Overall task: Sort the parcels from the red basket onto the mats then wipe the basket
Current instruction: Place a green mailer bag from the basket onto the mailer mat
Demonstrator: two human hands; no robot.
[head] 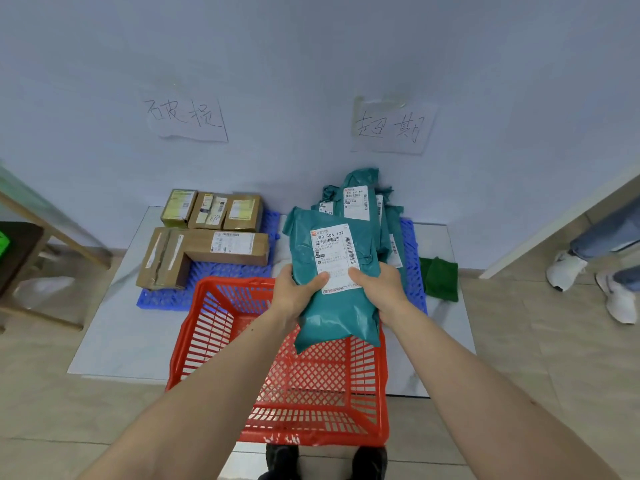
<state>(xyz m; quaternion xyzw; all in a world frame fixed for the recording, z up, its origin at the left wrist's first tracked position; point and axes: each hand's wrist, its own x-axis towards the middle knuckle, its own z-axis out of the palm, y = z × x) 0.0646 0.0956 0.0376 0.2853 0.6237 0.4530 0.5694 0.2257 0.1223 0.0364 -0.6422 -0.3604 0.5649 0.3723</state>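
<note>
While both arms reach forward over the red basket (277, 375), the head camera shows a teal parcel (336, 271) held up in the air above the basket's far rim. The left hand (294, 292) grips the parcel's left edge, thumb curled onto the white shipping label (334, 258); the right hand (379, 289) grips the right edge the same way, thumb on the label's lower corner. The fingers of both hands are hidden behind the bag.

No parcels show inside the basket, which sits on a pale floor sheet (121, 341), and its mesh floor is bare where visible. Beyond it lie two blue mats against the wall. The left blue mat (166, 297) carries cardboard boxes (207, 244), three small ones at the back and larger ones in front. The right blue mat (414, 258) carries a pile of teal parcels (360, 199), partly hidden behind the held one. A folded green cloth (440, 278) lies on the sheet just beside the right mat.

Two handwritten paper signs are taped to the wall, the left sign (185, 116) above the boxes and the right sign (393, 124) above the pile. At the right edge another person's legs and white shoes (568, 268) stand on the tiled floor.
</note>
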